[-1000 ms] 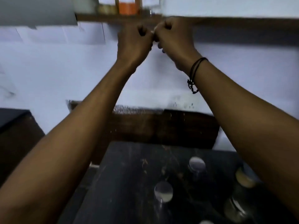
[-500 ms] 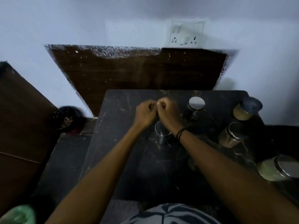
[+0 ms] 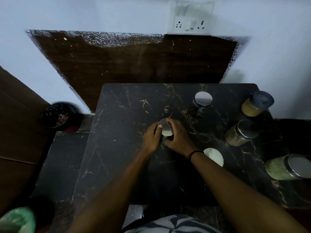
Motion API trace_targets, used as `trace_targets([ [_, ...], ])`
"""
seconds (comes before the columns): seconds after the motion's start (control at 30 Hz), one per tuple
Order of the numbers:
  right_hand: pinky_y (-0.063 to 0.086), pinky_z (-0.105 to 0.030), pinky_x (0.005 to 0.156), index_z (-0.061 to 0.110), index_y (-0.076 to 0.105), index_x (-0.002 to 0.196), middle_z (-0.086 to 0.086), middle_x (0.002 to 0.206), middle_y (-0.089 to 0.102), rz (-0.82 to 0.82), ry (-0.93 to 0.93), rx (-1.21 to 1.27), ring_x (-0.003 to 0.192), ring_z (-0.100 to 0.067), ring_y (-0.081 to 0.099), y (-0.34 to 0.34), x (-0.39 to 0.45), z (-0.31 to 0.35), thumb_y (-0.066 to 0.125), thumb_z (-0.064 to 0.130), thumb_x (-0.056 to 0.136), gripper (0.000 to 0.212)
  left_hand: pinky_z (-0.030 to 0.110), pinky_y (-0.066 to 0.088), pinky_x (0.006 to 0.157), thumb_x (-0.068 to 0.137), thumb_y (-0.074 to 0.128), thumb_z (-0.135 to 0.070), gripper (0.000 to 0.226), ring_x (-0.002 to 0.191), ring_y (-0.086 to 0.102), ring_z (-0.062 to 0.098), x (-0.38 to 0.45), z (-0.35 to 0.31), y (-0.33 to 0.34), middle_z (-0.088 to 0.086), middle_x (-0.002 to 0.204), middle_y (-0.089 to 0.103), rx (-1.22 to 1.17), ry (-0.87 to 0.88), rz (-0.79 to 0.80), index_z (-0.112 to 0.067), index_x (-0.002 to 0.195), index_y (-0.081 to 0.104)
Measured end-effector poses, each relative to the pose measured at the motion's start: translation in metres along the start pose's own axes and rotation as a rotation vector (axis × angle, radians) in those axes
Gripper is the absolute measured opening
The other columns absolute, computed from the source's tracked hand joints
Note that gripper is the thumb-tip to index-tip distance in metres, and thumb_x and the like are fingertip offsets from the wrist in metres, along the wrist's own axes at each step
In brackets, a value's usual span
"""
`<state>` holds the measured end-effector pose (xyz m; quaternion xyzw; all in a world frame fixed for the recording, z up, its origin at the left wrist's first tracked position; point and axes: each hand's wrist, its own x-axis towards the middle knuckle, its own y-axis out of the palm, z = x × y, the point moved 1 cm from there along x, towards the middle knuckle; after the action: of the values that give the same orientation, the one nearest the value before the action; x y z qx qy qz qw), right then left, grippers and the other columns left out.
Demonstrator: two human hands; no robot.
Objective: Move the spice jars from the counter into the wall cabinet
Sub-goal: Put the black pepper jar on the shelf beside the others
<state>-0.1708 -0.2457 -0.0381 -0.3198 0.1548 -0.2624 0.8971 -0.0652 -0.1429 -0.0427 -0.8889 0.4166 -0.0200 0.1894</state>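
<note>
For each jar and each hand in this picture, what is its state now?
Middle jar: lid on, upright on counter, gripped by both hands.
Left hand: closed on middle jar.
Right hand: closed on middle jar.
Back jar: lidded, upright, untouched.
Three right-side jars: lidded, untouched.
White-lidded jar: lidded, partly hidden by wrist.

No readable text, labels or numbers on anything here

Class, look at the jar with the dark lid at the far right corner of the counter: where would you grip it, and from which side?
Grip the dark-lidded jar around its yellowish glass body, below the lid, coming from its left. It stands at the counter's right edge near the wall, so the open counter to its left probably gives the clearest approach.
</note>
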Motion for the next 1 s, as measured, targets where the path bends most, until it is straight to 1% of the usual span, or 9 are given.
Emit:
trace_targets([
  [0.13,0.038,-0.034,0.114,0.024,0.027,0.151,-0.005,0.151,0.033,-0.011,-0.028,-0.015,0.137,-0.018,0.039,0.006,-0.001,-0.004,0.075,0.018,0.079,0.087,0.013,0.051,0.082,0.108,0.035,-0.026,0.029,0.099,0.064,-0.004,-0.003,0.001,0.004,-0.014,0.11,0.066,-0.134,-0.035,0.006,-0.03,0.124,0.059],
  [0.27,0.04,-0.025,0.104,0.024,0.033,0.143,0.003,0.141,0.046,-0.101,0.053,0.187,0.128,-0.011,0.045,0.001,0.001,0.005,0.085,0.021,0.07,0.09,0.024,0.054,0.085,0.107,0.033,-0.028,0.038,0.106,0.067,0.015,-0.004,0.004,0.004,0.003,0.115,0.071,-0.325,-0.113,-0.084,-0.015,0.123,0.065],
  [0.33,0.048,-0.028,0.1,0.022,0.038,0.133,0.005,0.13,0.051,-0.153,0.046,0.335,0.119,-0.01,0.052,-0.006,0.002,0.015,0.088,0.016,0.064,0.086,0.039,0.057,0.088,0.102,0.035,-0.033,0.042,0.106,0.067,0.029,-0.003,0.0,0.002,0.012,0.113,0.072,-0.43,-0.205,-0.165,-0.01,0.12,0.066],
  [0.43,0.05,-0.035,0.102,0.02,0.044,0.128,-0.002,0.13,0.053,-0.184,0.032,0.486,0.119,-0.016,0.055,-0.02,0.006,0.029,0.084,0.013,0.068,0.072,0.049,0.056,0.092,0.103,0.033,-0.028,0.04,0.11,0.065,0.033,-0.003,-0.008,-0.003,0.015,0.118,0.069,-0.515,-0.229,-0.209,-0.009,0.123,0.063],
  [0.6,0.053,-0.032,0.093,0.032,0.048,0.129,-0.003,0.131,0.053,-0.158,0.047,0.788,0.118,-0.018,0.057,-0.036,0.004,0.047,0.063,0.022,0.081,0.05,0.027,0.059,0.067,0.097,0.041,-0.026,0.025,0.093,0.066,0.021,-0.006,-0.035,-0.01,0.01,0.116,0.058,-0.565,-0.036,-0.122,-0.013,0.119,0.043],
  [0.73,0.051,-0.03,0.082,0.02,0.045,0.124,-0.006,0.123,0.056,-0.253,0.084,0.8,0.112,-0.026,0.058,-0.042,0.006,0.05,0.044,0.017,0.1,0.025,0.026,0.058,0.073,0.093,0.059,-0.026,0.042,0.1,0.07,0.015,-0.009,-0.049,-0.01,0.007,0.123,0.06,-0.578,0.053,-0.057,-0.022,0.131,0.04],
  [0.87,0.051,-0.022,0.084,0.034,0.053,0.116,0.005,0.121,0.058,-0.195,-0.002,0.712,0.11,-0.012,0.061,-0.044,0.004,0.056,0.043,0.037,0.1,0.019,0.025,0.058,0.08,0.083,0.07,-0.042,0.069,0.114,0.064,0.022,-0.007,-0.059,-0.009,0.008,0.133,0.057,-0.504,0.044,-0.083,-0.02,0.142,0.041],
  [0.9,0.053,-0.02,0.082,0.034,0.055,0.116,0.005,0.121,0.06,-0.181,-0.01,0.717,0.108,-0.01,0.063,-0.044,0.003,0.056,0.045,0.04,0.098,0.022,0.027,0.059,0.08,0.083,0.07,-0.044,0.067,0.113,0.064,0.022,-0.006,-0.06,-0.009,0.007,0.132,0.057,-0.493,0.05,-0.086,-0.023,0.14,0.043],
  [1.0,0.055,-0.024,0.084,0.021,0.055,0.126,0.0,0.121,0.063,-0.179,0.03,0.803,0.108,-0.016,0.065,-0.043,0.004,0.052,0.041,0.038,0.103,0.032,0.027,0.059,0.07,0.098,0.055,-0.03,0.028,0.095,0.07,0.014,-0.004,-0.058,-0.011,0.006,0.119,0.06,-0.59,0.066,-0.087,-0.026,0.124,0.046],
])
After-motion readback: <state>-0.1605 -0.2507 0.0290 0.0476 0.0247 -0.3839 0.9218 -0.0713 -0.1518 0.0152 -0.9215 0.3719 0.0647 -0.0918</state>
